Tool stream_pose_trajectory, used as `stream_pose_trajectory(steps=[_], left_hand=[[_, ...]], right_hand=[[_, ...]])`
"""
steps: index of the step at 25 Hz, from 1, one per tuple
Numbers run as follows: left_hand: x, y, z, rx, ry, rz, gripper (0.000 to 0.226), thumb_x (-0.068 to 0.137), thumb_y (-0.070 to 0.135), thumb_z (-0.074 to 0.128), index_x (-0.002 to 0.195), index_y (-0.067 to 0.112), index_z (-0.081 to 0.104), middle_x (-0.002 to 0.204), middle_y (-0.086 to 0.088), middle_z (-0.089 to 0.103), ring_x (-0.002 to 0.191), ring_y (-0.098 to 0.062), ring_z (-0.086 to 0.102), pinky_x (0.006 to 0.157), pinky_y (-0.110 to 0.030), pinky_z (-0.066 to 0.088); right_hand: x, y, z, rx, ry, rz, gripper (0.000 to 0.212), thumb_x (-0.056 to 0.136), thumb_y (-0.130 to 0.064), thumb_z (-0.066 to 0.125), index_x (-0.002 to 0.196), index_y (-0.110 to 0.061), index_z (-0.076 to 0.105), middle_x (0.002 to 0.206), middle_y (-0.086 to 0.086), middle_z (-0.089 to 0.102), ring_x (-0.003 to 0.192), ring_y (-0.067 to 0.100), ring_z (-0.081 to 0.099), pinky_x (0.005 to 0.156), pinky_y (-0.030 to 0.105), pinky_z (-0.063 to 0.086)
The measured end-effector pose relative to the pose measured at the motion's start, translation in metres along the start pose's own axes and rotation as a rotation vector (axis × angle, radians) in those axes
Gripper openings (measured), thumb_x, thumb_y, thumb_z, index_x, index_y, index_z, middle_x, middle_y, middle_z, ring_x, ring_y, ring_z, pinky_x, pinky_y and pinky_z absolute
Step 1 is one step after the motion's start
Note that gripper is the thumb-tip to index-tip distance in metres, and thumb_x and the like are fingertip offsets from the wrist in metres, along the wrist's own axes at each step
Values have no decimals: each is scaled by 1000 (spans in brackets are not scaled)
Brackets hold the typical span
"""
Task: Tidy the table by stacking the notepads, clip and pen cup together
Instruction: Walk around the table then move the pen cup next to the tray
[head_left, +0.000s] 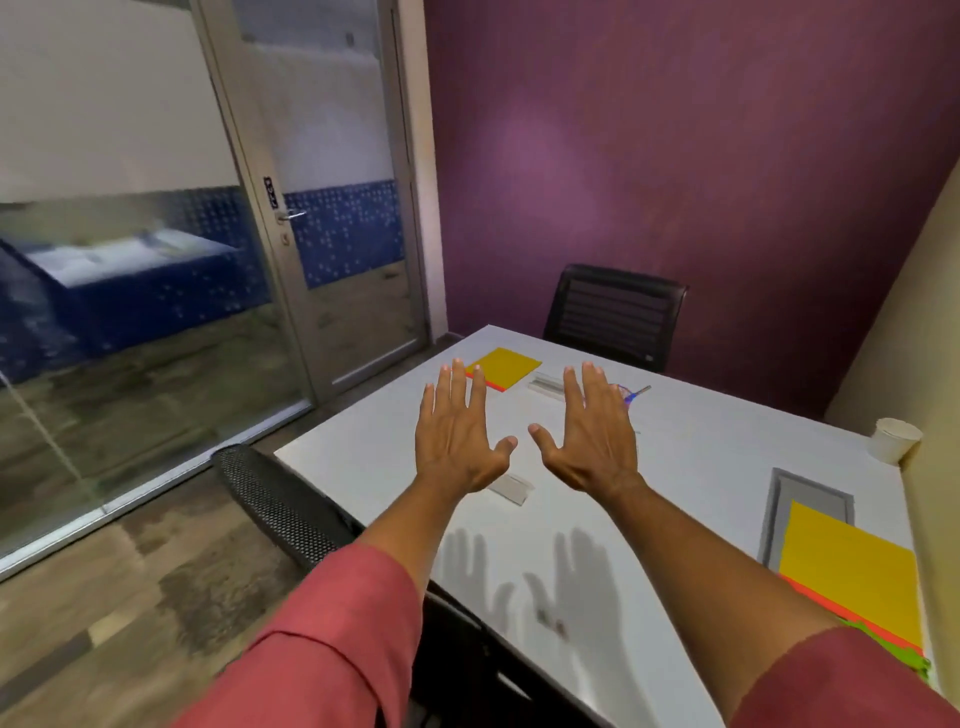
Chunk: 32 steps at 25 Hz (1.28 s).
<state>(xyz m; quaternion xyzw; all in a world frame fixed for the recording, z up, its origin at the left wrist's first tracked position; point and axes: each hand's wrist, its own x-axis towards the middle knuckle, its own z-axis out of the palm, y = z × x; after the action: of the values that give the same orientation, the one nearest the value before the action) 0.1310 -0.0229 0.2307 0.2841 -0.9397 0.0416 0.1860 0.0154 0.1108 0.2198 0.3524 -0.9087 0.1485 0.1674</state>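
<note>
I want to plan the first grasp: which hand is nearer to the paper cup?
Right. The right hand hovers open mid-table, well left of the paper cup by the wall. The left hand hovers farther left still.

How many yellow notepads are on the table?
2: one yellow notepad at the far end beyond the left hand, another at the near right edge. More could sit outside the frame.

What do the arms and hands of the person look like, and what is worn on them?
Both arms wear loose sleeves of a dull red cloth, which end near the elbows, so the forearms are bare. The left hand and the right hand are bare too: no gloves, and no ring, watch or bracelet shows. The nails are short and look unpainted.
</note>
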Motion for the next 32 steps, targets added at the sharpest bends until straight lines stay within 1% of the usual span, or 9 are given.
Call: stream_pose_trajectory(steps=[3,8,11,15,21,23,27,32], left_hand=[[-22,-57,-31,33,73,-52,101,85,73,39,156,18,-7,164,-13,-10,151,-33,-9,120,-47,-5],[-63,-146,-66,130,127,-181,100,85,70,42,155,16,-7,164,-16,-8,151,-33,-7,122,-48,1],[-83,-195,-76,152,139,-272,101,85,69,42,155,15,-8,164,-16,-9,151,-32,-8,123,-48,2],[-98,-251,-81,170,145,-363,102,84,68,43,155,15,-7,163,-16,-11,151,-31,-9,123,-48,1],[-84,-344,-78,233,115,-499,102,84,68,43,155,16,-10,163,-15,-15,151,-29,-13,123,-48,2],[-72,-372,-77,255,112,-527,102,85,68,43,155,16,-11,162,-15,-16,151,-29,-13,124,-47,1],[-49,-423,-73,285,106,-568,101,85,68,41,155,16,-12,162,-14,-16,151,-29,-13,124,-46,-1],[-23,-490,-61,294,92,-588,101,86,69,38,154,15,-13,162,-14,-18,151,-28,-15,124,-46,0]], right_hand=[[-2,-58,-10,20,33,-93,96,83,-73,26,157,-16,6,165,12,3,152,32,3,121,46,0],[-3,-148,-14,80,74,-228,92,87,-69,36,156,-13,14,164,16,12,151,34,11,121,49,8],[-4,-198,-12,132,80,-328,91,88,-66,36,156,-11,12,164,18,9,152,34,8,121,49,8],[9,-263,7,183,50,-434,92,87,-68,32,157,-13,10,164,16,7,152,33,6,122,48,7],[56,-363,49,272,41,-593,90,89,-67,32,157,-12,9,164,17,4,152,32,3,121,45,2],[77,-394,60,311,33,-627,90,89,-66,32,157,-11,9,164,17,5,152,32,4,122,46,3],[113,-446,83,322,29,-677,92,88,-67,32,157,-10,10,164,18,7,152,32,7,123,47,8],[147,-507,115,313,10,-702,92,87,-67,31,156,-11,10,164,17,6,152,31,6,123,47,7]])
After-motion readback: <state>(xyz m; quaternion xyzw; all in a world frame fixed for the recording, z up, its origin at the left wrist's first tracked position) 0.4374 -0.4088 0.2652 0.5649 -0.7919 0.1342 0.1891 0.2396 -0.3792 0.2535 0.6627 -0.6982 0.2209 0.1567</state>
